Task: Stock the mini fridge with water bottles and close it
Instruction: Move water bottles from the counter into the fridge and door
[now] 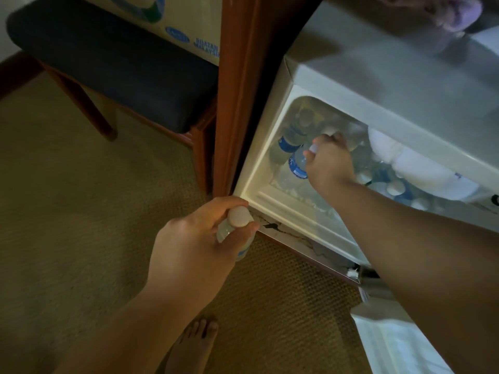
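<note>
At the far left we see a dark padded bench (108, 66) on wooden legs standing on the carpeted floor (81, 211), with a printed cardboard box (189, 20) resting on its far edge. Just right of the bench rises a wooden cabinet frame (237, 90), and the mini fridge (270, 157) sits inside it with its door swung open.

Our left hand (194, 244) reaches forward from the lower edge of the view, forearm angled up and to the right, palm turned inward. Its fingers (229, 205) are curled tight round the neck of a water bottle (237, 220), white cap pointing up at us, held just outside the fridge's lower left corner and above the floor. Below the forearm a bare foot (194, 344) stands on the carpet.

Our right arm stretches from the right edge of the view into the fridge cavity. The right hand (329, 160) is bent down at the wrist, its fingers wrapped over the top of a blue-labelled bottle (297, 166) near the compartment's left wall. Another bottle (289, 141) lies just behind it against that wall. More capped bottles (397, 188) crowd the compartment to the right, beside a white plastic fitting (418, 163). The inner face of the fridge door (391, 346) shows at the lower right.
</note>
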### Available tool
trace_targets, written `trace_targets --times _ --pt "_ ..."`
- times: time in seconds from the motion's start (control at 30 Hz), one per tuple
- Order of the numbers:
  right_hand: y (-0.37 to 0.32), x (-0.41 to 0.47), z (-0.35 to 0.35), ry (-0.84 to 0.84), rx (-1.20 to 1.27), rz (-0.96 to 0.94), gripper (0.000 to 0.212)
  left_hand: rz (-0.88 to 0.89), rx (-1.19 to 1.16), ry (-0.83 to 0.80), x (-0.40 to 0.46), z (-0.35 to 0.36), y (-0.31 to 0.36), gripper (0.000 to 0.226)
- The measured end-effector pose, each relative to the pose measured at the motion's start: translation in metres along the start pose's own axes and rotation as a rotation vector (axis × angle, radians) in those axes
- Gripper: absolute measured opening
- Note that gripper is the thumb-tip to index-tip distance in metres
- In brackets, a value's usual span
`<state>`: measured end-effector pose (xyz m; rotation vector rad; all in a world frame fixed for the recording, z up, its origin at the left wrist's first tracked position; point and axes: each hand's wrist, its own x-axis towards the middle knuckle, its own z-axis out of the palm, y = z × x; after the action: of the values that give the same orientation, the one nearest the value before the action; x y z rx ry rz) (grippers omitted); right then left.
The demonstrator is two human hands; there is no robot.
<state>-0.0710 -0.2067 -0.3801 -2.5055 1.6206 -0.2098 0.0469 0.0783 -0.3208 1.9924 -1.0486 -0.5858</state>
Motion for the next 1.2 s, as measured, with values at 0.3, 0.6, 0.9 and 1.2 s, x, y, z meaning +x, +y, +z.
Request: trace_targets --times 0.3,0.6,0.9,1.2 --pt "0.0 -0.012 0.003 -0.027 0.024 0.033 0.044 0.034 0.055 -0.053 0.019 0.008 0.006 0.032" --pt "0.004 -0.113 -0.052 0.322 0.388 -0.148 0.033 0.402 0.374 -0.111 0.056 0.028 0.033 0.023" --pt "0.064 -0.123 -0.182 0.632 0.321 -0.047 0.028 0.437 0.632 -0.269 0.099 0.053 0.09 0.016" --pt "0.107 -0.086 -0.206 0.2 -0.093 0.188 0.064 0.299 0.902 -0.385 0.149 0.101 0.114 0.034"
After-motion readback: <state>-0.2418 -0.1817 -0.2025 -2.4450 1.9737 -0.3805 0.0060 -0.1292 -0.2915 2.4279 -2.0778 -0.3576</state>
